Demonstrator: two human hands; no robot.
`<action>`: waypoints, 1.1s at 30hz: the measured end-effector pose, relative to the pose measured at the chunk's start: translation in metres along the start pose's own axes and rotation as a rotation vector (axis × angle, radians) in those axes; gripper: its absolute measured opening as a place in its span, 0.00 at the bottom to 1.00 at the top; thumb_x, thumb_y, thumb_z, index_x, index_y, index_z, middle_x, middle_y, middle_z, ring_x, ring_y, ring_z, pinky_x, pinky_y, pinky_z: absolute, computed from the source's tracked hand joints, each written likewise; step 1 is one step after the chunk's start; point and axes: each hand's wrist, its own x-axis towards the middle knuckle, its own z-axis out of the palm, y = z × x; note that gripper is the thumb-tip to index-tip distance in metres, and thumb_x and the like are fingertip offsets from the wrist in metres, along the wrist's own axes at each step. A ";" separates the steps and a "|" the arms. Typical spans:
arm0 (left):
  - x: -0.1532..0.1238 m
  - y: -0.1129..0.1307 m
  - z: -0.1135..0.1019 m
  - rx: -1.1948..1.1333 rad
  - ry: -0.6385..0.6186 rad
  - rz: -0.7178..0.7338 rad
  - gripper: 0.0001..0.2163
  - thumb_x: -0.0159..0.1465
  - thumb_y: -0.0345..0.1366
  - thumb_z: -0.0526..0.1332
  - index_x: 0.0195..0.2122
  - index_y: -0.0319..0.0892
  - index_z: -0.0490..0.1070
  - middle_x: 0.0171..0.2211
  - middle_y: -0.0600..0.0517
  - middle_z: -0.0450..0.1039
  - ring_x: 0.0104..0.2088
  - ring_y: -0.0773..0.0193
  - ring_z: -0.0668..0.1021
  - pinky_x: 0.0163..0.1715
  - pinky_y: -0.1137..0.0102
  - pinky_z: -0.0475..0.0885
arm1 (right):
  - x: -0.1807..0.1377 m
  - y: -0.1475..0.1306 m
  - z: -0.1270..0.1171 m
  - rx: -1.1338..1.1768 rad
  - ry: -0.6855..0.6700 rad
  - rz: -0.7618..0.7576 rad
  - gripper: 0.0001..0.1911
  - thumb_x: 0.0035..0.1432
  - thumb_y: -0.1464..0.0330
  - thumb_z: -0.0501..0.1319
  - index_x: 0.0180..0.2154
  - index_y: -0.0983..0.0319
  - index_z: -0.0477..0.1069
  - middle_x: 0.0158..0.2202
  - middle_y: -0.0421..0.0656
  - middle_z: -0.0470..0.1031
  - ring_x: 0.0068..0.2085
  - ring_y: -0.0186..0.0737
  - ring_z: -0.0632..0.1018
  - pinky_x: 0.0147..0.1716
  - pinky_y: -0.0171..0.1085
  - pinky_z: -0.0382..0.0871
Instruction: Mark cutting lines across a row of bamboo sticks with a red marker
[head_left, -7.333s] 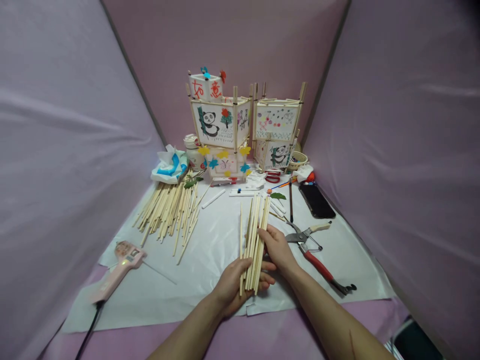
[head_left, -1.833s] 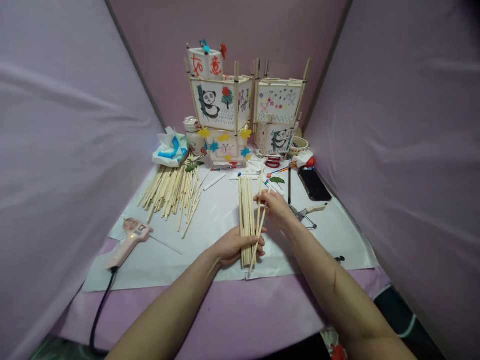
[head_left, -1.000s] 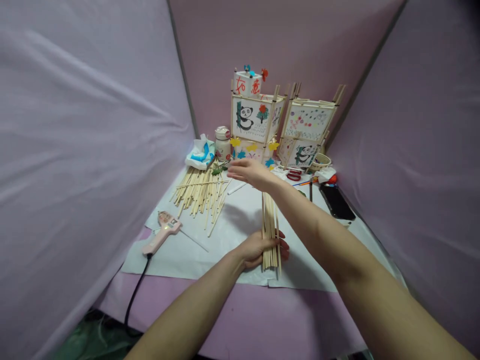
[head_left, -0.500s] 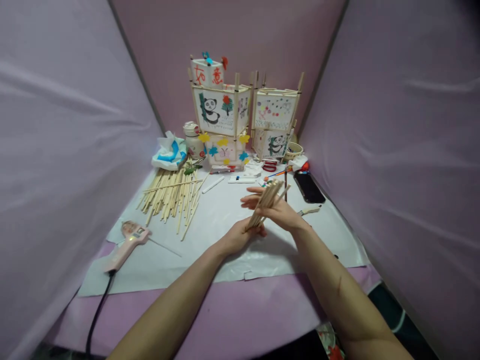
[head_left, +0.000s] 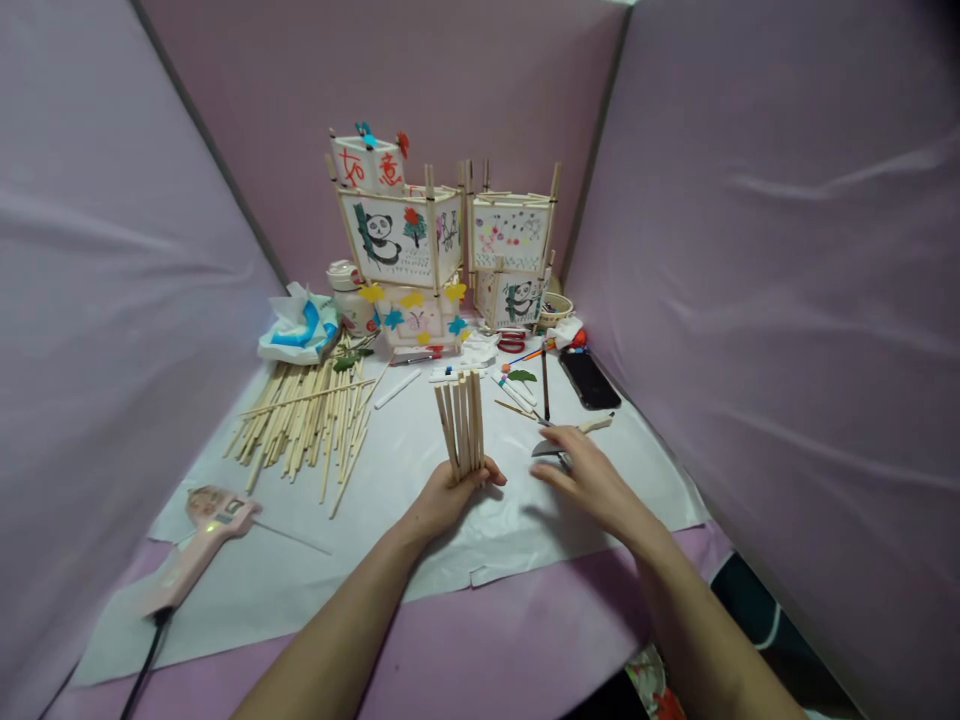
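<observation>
A bundle of pale wooden sticks (head_left: 465, 425) stands upright in my left hand (head_left: 448, 500), fingers wrapped round its lower end. My right hand (head_left: 589, 480) is apart from the bundle, to its right, with thumb and fingers spread and nothing between them. Beyond those fingers lies a utility knife with a pale handle (head_left: 597, 423); my hand partly covers its grey blade end. I cannot tell whether the hand touches it. Near the knife lie a thin stick (head_left: 516, 409) and a dark brush-like rod (head_left: 546, 385).
Many loose sticks (head_left: 300, 420) lie at the left, with a pink glue gun (head_left: 206, 550) in front and its cord running off the edge. Paper lanterns (head_left: 397, 235) stand at the back. A phone (head_left: 590, 380), red scissors (head_left: 511, 342), markers (head_left: 397, 389) and a tissue pack (head_left: 300, 330) lie around.
My right hand has let go of the sticks and moved right and down, opening. The bundle in my left hand has turned from slanted to upright. The camera view has shifted.
</observation>
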 end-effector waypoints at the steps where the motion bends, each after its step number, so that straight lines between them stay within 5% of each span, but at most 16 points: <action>1: 0.000 0.001 0.001 -0.019 0.018 -0.011 0.10 0.68 0.40 0.62 0.38 0.39 0.77 0.38 0.45 0.80 0.42 0.56 0.80 0.49 0.65 0.70 | -0.015 0.014 -0.006 -0.143 0.055 0.044 0.19 0.60 0.58 0.65 0.51 0.58 0.71 0.50 0.52 0.75 0.53 0.56 0.74 0.53 0.52 0.67; 5: 0.002 -0.001 0.003 -0.064 0.048 -0.038 0.10 0.66 0.42 0.64 0.38 0.39 0.77 0.38 0.45 0.80 0.42 0.56 0.80 0.49 0.64 0.70 | -0.058 0.046 -0.012 -0.550 0.046 0.189 0.15 0.61 0.59 0.64 0.44 0.61 0.70 0.41 0.51 0.75 0.42 0.55 0.76 0.41 0.47 0.68; 9: 0.004 -0.007 0.003 -0.088 0.088 -0.046 0.12 0.65 0.44 0.64 0.39 0.39 0.76 0.37 0.46 0.80 0.41 0.56 0.81 0.48 0.62 0.71 | -0.060 0.034 0.001 -0.675 -0.061 0.272 0.09 0.70 0.64 0.52 0.40 0.60 0.68 0.39 0.47 0.76 0.38 0.49 0.78 0.33 0.41 0.62; 19: 0.004 -0.007 0.002 -0.056 0.103 -0.035 0.14 0.65 0.46 0.63 0.40 0.38 0.74 0.36 0.46 0.81 0.41 0.55 0.81 0.48 0.60 0.72 | -0.005 -0.003 0.028 -0.633 -0.197 0.356 0.10 0.71 0.66 0.50 0.44 0.60 0.69 0.44 0.47 0.81 0.41 0.47 0.81 0.34 0.38 0.60; 33: 0.005 -0.003 0.003 -0.087 0.131 -0.065 0.16 0.62 0.47 0.64 0.39 0.38 0.74 0.35 0.46 0.81 0.39 0.56 0.82 0.46 0.60 0.74 | 0.097 0.013 0.058 -0.613 -0.139 0.360 0.14 0.71 0.67 0.49 0.52 0.60 0.68 0.48 0.52 0.80 0.48 0.50 0.81 0.43 0.41 0.68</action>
